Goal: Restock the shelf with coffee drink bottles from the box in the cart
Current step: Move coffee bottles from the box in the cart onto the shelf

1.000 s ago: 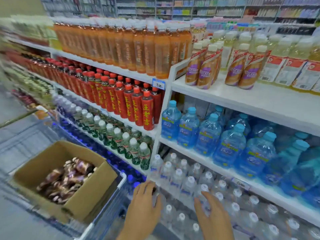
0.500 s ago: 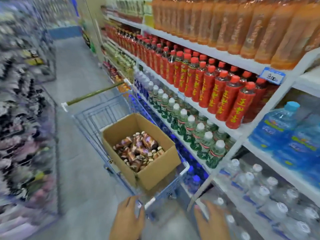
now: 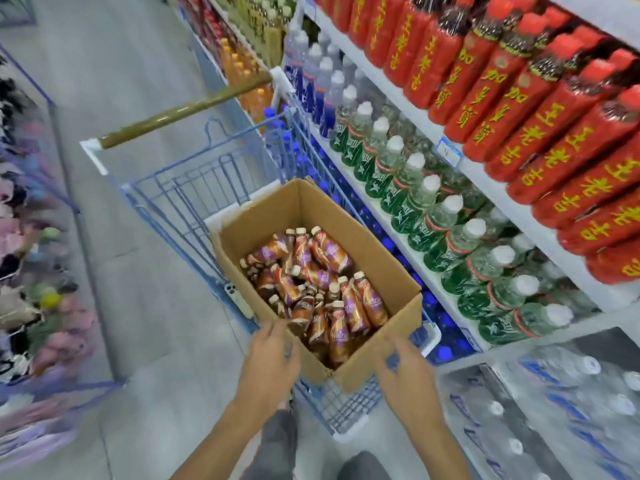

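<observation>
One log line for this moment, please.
left hand: open, by box; right hand: open, by box; coffee bottles: in box, in cart

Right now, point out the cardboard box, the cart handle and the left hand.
cardboard box (image 3: 277, 216), head view, inner far wall.
cart handle (image 3: 183, 110), head view, middle of the bar.
left hand (image 3: 270, 362), head view, back of the hand.
</observation>
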`<state>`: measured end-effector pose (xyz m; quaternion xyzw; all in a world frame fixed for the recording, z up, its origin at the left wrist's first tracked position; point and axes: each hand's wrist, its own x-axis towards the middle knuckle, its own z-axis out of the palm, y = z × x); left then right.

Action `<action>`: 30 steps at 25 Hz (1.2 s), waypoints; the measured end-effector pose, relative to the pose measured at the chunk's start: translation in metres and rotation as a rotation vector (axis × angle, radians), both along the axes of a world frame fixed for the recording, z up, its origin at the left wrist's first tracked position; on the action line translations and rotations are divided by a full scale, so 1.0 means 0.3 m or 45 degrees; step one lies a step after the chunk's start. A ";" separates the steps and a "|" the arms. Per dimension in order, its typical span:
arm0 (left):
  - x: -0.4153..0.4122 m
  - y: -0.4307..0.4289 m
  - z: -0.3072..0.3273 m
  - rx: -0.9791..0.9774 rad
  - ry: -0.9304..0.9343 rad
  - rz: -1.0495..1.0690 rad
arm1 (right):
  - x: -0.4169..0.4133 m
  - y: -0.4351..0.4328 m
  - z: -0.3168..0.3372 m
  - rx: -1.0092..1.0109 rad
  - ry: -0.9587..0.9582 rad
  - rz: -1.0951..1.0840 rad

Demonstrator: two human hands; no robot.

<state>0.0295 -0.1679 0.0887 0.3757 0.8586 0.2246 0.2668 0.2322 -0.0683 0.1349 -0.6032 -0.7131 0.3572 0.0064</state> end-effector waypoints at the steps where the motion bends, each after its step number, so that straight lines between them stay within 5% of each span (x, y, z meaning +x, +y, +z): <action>1: -0.036 0.058 -0.026 -0.023 -0.020 -0.030 | -0.040 0.031 -0.007 -0.026 0.002 -0.008; 9: -0.160 0.440 -0.325 -0.454 -0.214 -0.046 | -0.269 0.292 -0.222 -0.160 -0.133 0.127; 19: -0.278 0.634 -0.718 -0.630 -0.433 0.598 | -0.369 0.485 -0.661 -0.677 -0.450 -0.082; 30: -0.282 0.685 -0.870 -0.625 -0.420 0.954 | -0.402 0.440 -0.851 -0.454 -0.643 -0.143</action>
